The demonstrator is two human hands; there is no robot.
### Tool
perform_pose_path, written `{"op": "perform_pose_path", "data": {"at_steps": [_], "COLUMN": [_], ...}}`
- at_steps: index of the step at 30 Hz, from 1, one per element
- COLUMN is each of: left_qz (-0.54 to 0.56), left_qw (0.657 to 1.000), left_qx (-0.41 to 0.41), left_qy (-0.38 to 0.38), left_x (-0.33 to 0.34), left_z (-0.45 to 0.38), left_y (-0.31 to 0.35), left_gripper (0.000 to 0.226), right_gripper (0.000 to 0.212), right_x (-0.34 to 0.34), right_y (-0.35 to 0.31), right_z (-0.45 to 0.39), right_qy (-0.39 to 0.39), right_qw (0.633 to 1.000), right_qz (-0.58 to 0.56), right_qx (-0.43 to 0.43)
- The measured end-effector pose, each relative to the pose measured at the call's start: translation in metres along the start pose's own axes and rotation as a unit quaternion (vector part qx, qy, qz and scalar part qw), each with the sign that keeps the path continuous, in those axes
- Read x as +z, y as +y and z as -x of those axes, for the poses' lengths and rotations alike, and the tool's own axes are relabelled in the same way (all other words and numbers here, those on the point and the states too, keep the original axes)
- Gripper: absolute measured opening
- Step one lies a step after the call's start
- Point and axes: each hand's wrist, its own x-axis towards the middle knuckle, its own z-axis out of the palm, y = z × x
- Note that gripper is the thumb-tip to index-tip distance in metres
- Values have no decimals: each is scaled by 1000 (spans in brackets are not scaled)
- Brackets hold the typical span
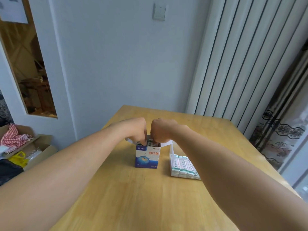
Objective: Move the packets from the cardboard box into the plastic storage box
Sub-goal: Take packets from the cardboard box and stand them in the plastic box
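I keep both hands at the open top of the cardboard box point(147, 155), left hand point(136, 130) and right hand point(160, 130) curled into it, apparently pinching packets point(150, 142); the exact grip is hidden. The plastic storage box point(182, 165) sits just right of it, already holding rows, an easy drop.

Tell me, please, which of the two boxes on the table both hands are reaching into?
The upright blue-and-white cardboard box, not the clear plastic storage box lying to its right.
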Motion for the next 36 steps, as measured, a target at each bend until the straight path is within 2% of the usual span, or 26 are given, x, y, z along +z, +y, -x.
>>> {"op": "perform_pose_path", "data": {"at_steps": [8, 11, 13, 18, 20, 23, 26, 28, 31, 34, 36], "left_qz": [99, 116, 165, 314, 378, 480, 539, 541, 518, 501, 497], "left_qw": [994, 991, 982, 938, 912, 867, 835, 833, 848, 858, 859], "left_qx": [16, 20, 33, 133, 158, 134, 111, 109, 106, 107, 116], "left_qy": [54, 65, 83, 64, 32, -1, 15, 25, 19, 37, 38], "left_x": [-10, -8, -10, -16, -12, -4, 4, 10, 22, 36, 43], "left_z": [2, 3, 3, 13, 14, 13, 11, 9, 6, 1, -3], "left_y": [1, 4, 8, 36, 49, 66, 86, 99, 123, 143, 152], "left_gripper": [52, 53, 47, 21, 20, 22, 22, 18, 7, 18, 22], "right_gripper": [23, 20, 17, 9, 12, 27, 30, 34, 39, 30, 24], "right_x": [-47, -58, -65, -79, -80, -75, -62, -49, -29, -10, 0], "right_y": [27, 38, 46, 60, 66, 75, 79, 77, 77, 86, 95], "right_z": [24, 33, 41, 62, 68, 76, 87, 93, 101, 106, 110], "right_qy": [61, 88, 103, 139, 165, 205, 205, 205, 247, 302, 316], "right_qw": [997, 993, 988, 965, 955, 939, 920, 913, 892, 862, 852], "right_qz": [-47, -76, -111, -221, -246, -275, -335, -353, -370, -382, -390], "right_qx": [-3, 8, 9, -11, -16, -16, 1, 24, 80, 140, 144]}}
